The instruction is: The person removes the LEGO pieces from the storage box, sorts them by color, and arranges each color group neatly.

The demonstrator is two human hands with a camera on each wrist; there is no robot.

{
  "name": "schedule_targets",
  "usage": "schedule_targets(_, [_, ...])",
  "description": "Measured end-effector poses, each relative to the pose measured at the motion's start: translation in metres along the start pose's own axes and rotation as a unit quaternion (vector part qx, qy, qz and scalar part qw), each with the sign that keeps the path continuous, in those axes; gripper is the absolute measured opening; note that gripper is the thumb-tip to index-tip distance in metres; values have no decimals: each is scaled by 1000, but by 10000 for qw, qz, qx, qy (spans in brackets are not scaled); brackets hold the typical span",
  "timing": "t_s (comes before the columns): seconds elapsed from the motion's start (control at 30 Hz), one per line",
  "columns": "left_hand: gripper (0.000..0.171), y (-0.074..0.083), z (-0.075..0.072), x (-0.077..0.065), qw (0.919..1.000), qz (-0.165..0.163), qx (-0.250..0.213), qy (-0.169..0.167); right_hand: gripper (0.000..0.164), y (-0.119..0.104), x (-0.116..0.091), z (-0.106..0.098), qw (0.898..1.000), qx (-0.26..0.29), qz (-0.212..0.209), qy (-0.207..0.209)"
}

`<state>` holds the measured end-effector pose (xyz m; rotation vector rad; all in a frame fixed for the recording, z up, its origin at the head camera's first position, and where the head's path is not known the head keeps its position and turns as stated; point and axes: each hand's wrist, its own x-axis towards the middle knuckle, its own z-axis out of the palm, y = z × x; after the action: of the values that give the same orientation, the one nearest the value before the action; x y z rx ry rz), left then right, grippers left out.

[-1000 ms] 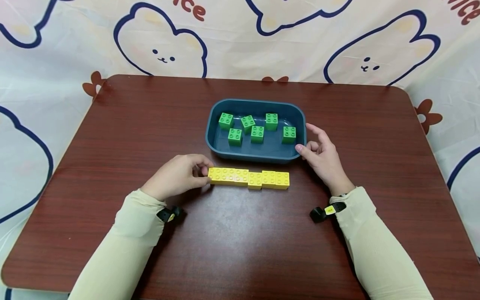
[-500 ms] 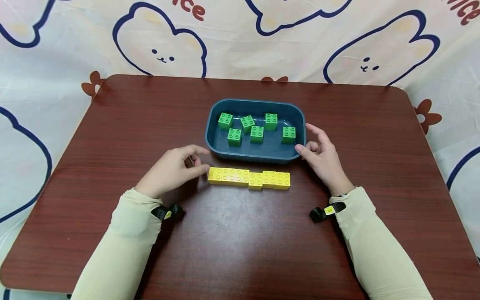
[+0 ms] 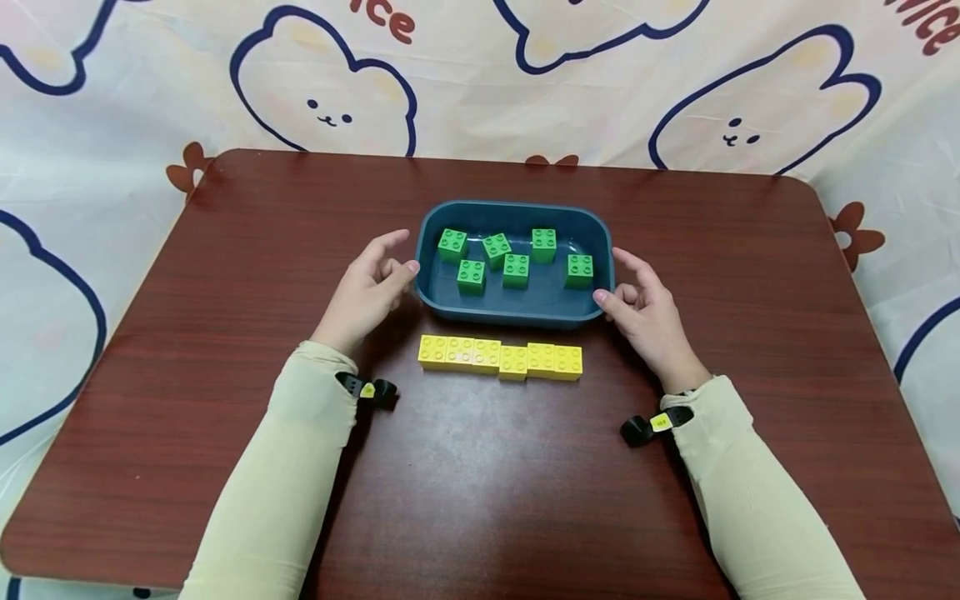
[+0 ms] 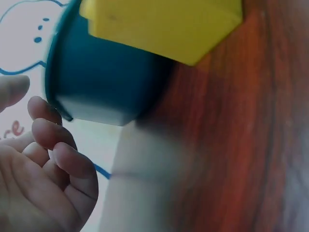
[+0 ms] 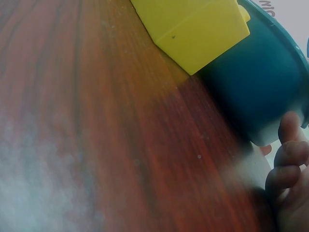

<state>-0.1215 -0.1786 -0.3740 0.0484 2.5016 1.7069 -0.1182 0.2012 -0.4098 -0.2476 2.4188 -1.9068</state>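
A dark blue-green tray (image 3: 513, 318) sits on the table with several green toy bricks (image 3: 516, 271) inside. My left hand (image 3: 363, 296) is at the tray's left end, thumb tip right at the rim, index finger extended beside the wall and the other fingers loosely bent. At the opposite end, my right hand (image 3: 647, 325) has its thumb at the front right corner and its index finger along the right side. In front of the tray lies an uneven row of yellow toy bricks (image 3: 460, 354). Both wrist views show a yellow brick end close up, before the tray.
The brown wooden table (image 3: 187, 350) has rounded corners. A printed cloth (image 3: 480, 100) with cartoon figures hangs behind and beside it. Black wrist cameras (image 3: 384, 394) stick out inward from both sleeves, over the tabletop.
My left hand has let go of the left end of the yellow row and moved up to the tray's left end. The right hand, tray and bricks stay in place.
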Motion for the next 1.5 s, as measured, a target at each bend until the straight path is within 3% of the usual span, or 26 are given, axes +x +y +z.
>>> schedule_targets(0.2, [58, -9, 6, 15, 9988, -58, -480, -100, 62, 0, -1, 2, 10000, 5, -2, -1])
schedule_targets(0.33, [57, -14, 6, 21, 9973, 116, -704, -195, 62, -1, -1, 3, 10000, 13, -47, 31])
schedule_targets(0.6, [61, -23, 3, 25, 9945, 378, -775, -591, 63, -6, -2, 0, 10000, -16, -40, 69])
schedule_targets(0.83, [63, -25, 5, 26, 9954, 380, -687, -554, 63, -10, -2, -3, 9999, 67, 96, 44])
schedule_targets(1.0, [62, -30, 6, 25, 9962, 401, -683, -365, 62, -19, 0, -5, 9987, -393, -112, 309])
schedule_targets(1.17, [61, -32, 9, 23, 9953, 429, -815, -306, 56, -36, -2, -6, 9909, -1131, -373, 621])
schedule_targets(1.5, [61, -35, 10, 23, 9941, 445, -896, -418, 47, -75, 11, 5, 9801, -1892, -407, -446])
